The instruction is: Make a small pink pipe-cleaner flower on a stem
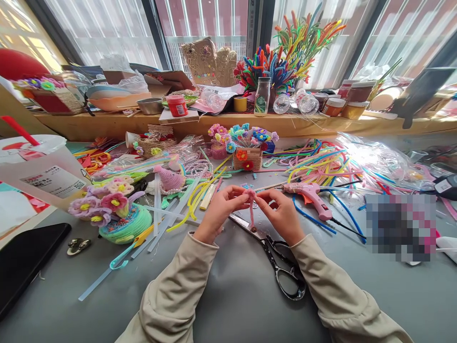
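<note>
Between my two hands is a pink pipe cleaner (252, 213), its upper part bunched at the fingertips and one end hanging down. My left hand (223, 209) pinches it from the left, thumb and forefinger together. From the other side my right hand (280, 212) grips it the same way. Below them lie black-handled scissors (273, 255) on the grey table, blades pointing up and left. A pink hot glue gun (312, 197) rests just right of my right hand. Yellow pipe cleaners (200, 195) lie left of my left hand.
At left stand a drink cup (43, 166), a phone (32, 262) and a green pot of fuzzy flowers (124, 224). Clear glue sticks (174, 224) lie nearby. A small flower basket (247, 159) stands behind my hands. Loose pipe cleaners (321, 162) heap at back right, below a cluttered ledge (214, 123).
</note>
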`<state>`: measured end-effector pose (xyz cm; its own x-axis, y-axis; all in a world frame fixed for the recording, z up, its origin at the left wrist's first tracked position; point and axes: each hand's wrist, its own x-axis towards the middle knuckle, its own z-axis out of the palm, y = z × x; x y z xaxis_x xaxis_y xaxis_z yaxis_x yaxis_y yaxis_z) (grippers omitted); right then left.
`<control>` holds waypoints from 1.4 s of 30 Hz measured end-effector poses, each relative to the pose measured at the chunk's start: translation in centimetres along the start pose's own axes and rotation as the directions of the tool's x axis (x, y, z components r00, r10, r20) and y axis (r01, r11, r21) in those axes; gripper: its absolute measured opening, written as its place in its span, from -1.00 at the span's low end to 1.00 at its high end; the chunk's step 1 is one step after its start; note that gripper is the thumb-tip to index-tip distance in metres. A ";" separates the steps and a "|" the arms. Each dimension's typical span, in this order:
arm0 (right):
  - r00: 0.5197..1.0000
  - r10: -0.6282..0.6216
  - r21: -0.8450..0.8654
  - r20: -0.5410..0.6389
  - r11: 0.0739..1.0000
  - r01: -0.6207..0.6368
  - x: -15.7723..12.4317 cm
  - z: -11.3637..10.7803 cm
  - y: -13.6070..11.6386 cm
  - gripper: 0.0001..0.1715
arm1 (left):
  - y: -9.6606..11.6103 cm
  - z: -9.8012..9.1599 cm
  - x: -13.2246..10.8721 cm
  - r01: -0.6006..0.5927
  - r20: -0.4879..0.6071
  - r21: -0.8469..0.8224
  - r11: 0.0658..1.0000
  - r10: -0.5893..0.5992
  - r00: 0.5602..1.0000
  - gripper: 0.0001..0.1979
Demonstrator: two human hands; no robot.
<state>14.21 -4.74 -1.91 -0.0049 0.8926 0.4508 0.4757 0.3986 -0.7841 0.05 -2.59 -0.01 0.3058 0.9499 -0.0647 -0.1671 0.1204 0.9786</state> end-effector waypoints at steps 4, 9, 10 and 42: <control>1.000 -0.008 -0.019 0.010 1.000 0.008 0.0 0.2 0.1 -0.82 | -0.5 -0.1 0.2 -0.023 0.036 0.071 0.997 0.021 0.999 -0.76; 0.999 -0.021 -0.041 0.029 0.999 0.022 -0.1 0.3 0.0 -0.83 | -0.8 -0.3 0.3 -0.048 0.059 0.129 0.990 0.041 0.997 -0.79; 0.999 -0.024 -0.046 0.031 0.999 0.026 -0.2 0.3 -0.1 -0.83 | -0.8 -0.2 0.3 -0.051 0.054 0.145 0.988 0.043 0.998 -0.79; 0.998 0.063 -0.023 0.012 0.998 -0.062 -0.1 0.2 -0.1 -0.78 | -0.8 -0.3 0.2 0.005 0.040 0.050 0.999 -0.007 0.999 -0.75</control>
<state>14.04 -4.83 -1.96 0.0145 0.9182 0.3958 0.4948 0.3374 -0.8009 -0.04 -2.43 -0.82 0.3441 0.9368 -0.0638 -0.1188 0.1108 0.9867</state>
